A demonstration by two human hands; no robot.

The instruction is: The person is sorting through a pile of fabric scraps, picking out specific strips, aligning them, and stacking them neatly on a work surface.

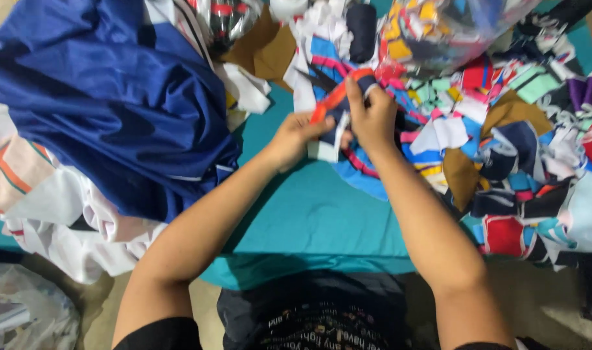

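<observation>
Both my hands meet over the middle of a teal-covered table [309,214]. My left hand [292,137] pinches the lower end of a small fabric scrap [335,104] that is orange, dark blue and white. My right hand [372,116] grips the same scrap from the right, its fingers closed over the dark blue part near the orange strip. The scrap is held just above the table, with a white end hanging between the hands.
A big blue cloth [108,97] lies heaped at the left over white and striped fabric [43,201]. Several cut scraps in many colours [522,149] cover the right side. A clear plastic bag of scraps [445,26] sits at the top.
</observation>
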